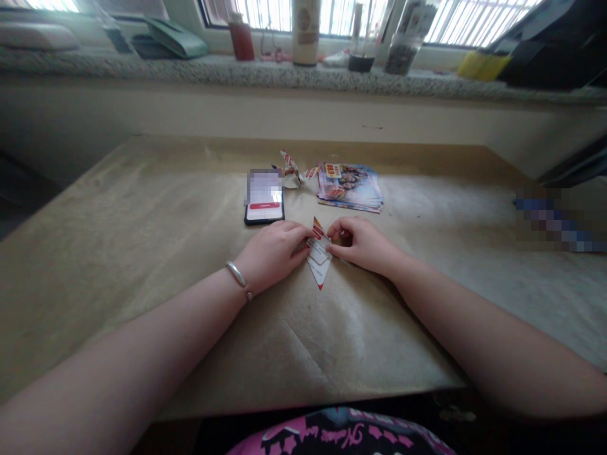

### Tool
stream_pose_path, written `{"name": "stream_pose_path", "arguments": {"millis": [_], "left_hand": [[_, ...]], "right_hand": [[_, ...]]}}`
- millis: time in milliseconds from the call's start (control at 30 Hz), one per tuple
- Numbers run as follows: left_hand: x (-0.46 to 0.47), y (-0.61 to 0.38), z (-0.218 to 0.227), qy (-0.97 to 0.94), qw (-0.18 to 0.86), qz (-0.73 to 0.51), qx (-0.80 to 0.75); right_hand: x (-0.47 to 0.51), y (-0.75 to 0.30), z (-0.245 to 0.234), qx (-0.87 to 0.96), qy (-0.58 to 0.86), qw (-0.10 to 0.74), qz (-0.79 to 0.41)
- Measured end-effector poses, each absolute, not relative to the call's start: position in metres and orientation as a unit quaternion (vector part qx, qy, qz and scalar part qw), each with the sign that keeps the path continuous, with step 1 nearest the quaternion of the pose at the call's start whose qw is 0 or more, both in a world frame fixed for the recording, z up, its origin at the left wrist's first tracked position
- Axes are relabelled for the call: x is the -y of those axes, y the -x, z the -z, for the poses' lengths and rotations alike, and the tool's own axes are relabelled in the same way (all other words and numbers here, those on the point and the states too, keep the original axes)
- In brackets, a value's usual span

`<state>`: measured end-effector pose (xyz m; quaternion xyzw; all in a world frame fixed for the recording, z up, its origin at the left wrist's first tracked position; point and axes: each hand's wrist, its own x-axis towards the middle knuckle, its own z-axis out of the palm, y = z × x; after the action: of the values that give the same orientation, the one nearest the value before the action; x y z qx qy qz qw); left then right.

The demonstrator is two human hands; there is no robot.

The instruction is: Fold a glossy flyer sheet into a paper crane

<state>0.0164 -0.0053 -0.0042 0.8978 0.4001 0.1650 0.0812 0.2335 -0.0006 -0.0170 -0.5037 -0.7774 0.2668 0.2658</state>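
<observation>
A small folded paper piece [318,260], white with red print and shaped like a narrow diamond, lies on the brown paper sheet [142,240] covering the table. My left hand [272,251] presses its left side with the fingers curled and closed on it. My right hand [360,243] pinches the paper's right edge with closed fingers. A silver bangle [237,276] sits on my left wrist.
A phone [264,197] lies face up just beyond my left hand. Next to it are a finished folded paper figure [293,170] and a stack of colourful leaflets [349,186]. Bottles and jars stand on the stone window ledge [190,69] behind.
</observation>
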Motion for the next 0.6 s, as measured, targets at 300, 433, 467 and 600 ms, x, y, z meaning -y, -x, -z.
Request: {"name": "stream_pose_path", "arguments": {"millis": [300,433,467,600], "left_hand": [[0.0066,-0.0164,0.008,-0.872,0.13,-0.206,-0.425],[0.0049,-0.0157,0.0071,-0.868,0.138,-0.209,-0.429],[0.0042,-0.0156,0.0067,-0.87,0.14,-0.203,-0.427],[0.0018,-0.0157,0.0054,-0.884,0.139,-0.171,-0.413]], "right_hand": [[0.0016,-0.2335,0.014,0.797,0.493,0.239,-0.256],[0.0011,-0.2344,0.014,0.826,0.453,0.258,-0.212],[0.0007,-0.2348,0.0145,0.833,0.436,0.268,-0.209],[-0.0012,-0.2365,0.017,0.851,0.373,0.302,-0.213]]}}
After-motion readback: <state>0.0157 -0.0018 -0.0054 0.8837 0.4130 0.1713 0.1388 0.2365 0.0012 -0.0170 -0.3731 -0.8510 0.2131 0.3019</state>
